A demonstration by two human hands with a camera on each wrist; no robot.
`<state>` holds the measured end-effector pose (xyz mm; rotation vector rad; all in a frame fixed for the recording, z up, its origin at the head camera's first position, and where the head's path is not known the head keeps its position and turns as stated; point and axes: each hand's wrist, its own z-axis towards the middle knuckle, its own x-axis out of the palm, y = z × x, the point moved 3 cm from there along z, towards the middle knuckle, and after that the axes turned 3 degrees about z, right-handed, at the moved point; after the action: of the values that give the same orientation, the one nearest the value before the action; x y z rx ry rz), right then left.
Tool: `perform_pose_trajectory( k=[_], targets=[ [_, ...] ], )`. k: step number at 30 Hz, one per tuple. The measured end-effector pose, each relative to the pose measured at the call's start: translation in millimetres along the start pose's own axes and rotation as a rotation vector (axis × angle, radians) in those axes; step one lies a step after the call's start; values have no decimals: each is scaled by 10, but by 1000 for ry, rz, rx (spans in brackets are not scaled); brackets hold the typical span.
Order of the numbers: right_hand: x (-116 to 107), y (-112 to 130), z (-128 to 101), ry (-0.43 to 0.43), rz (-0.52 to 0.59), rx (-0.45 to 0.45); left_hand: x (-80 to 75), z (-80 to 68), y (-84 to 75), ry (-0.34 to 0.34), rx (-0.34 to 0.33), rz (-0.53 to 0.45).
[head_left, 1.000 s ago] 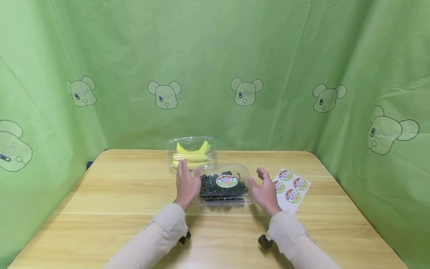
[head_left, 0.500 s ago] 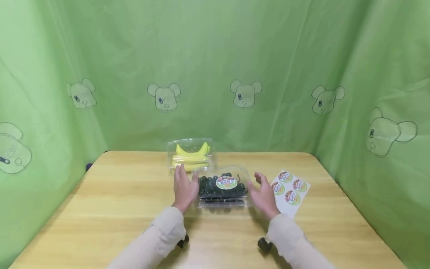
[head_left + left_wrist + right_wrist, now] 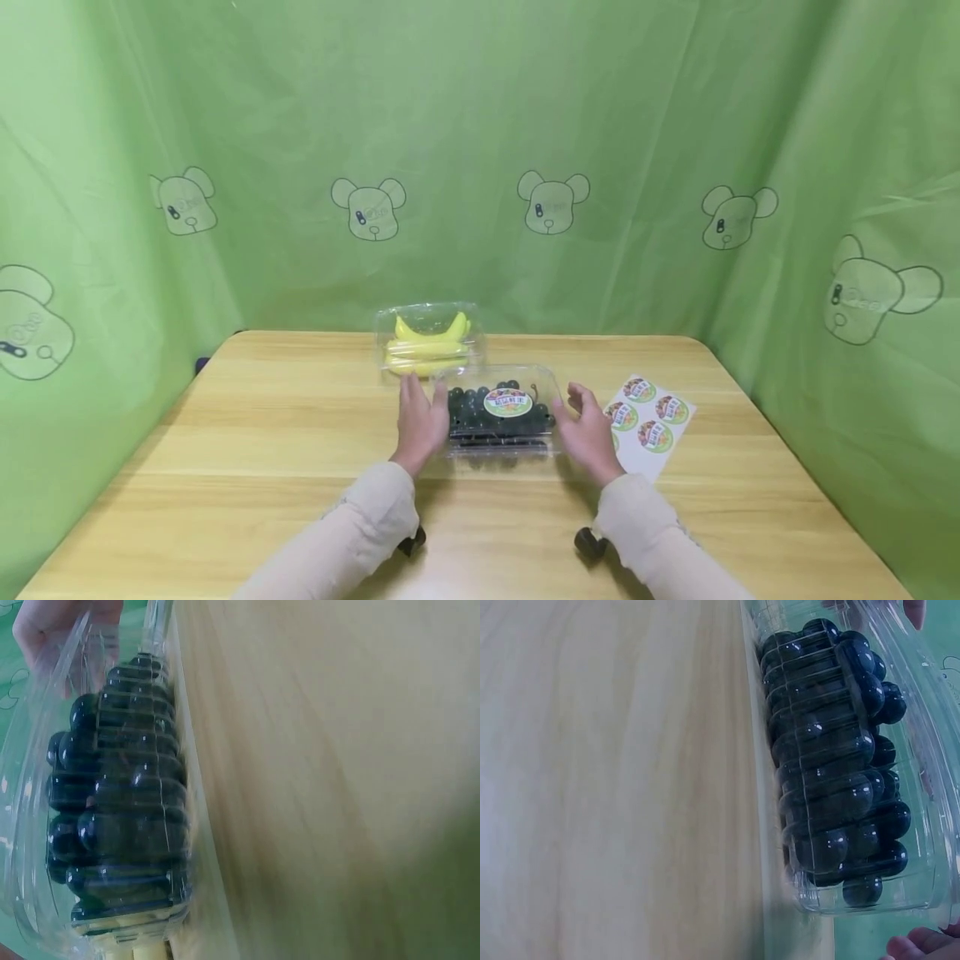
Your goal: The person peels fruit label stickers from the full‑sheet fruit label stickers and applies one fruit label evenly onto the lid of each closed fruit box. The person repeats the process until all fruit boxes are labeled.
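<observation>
A clear plastic clamshell box point(image 3: 542, 377) of dark grapes point(image 3: 472, 408) lies mid-table, with an oval fruit sticker point(image 3: 507, 402) on its lid. My left hand point(image 3: 422, 423) is at its left end, fingers straight and thumb along the side. At the opposite end, my right hand point(image 3: 590, 435) has its thumb near the box wall and its fingers loosely bent. In the left wrist view the grapes point(image 3: 124, 787) show through the ribbed wall. Fingertips of the right hand point(image 3: 922, 943) appear just off the box's near corner in the right wrist view.
Behind and left stands another clear box point(image 3: 386, 321) holding yellow bananas point(image 3: 426, 350). A white sheet of round fruit stickers point(image 3: 637, 458) lies right of my right hand, partly behind it. Green curtains point(image 3: 465, 125) with bear heads surround the wooden table point(image 3: 262, 417).
My right hand has shifted slightly inward, closer to the grape box. My left fingertips have drawn back a little toward me. The boxes and the sticker sheet stay in place.
</observation>
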<state>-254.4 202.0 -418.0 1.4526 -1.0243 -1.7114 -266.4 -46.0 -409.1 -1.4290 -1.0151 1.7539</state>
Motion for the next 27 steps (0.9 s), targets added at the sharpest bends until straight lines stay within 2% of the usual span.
perform_pose_trajectory(
  k=[9,16,27],
  targets=[
    [38,-26,3,26,19,23,18,-81,28,38,-13,-27],
    [70,-11,-11,16,16,7,102,-132,59,81,-62,-69],
    [94,-10,-33,-5,34,12,136,-132,57,90,-76,-83]
  ],
)
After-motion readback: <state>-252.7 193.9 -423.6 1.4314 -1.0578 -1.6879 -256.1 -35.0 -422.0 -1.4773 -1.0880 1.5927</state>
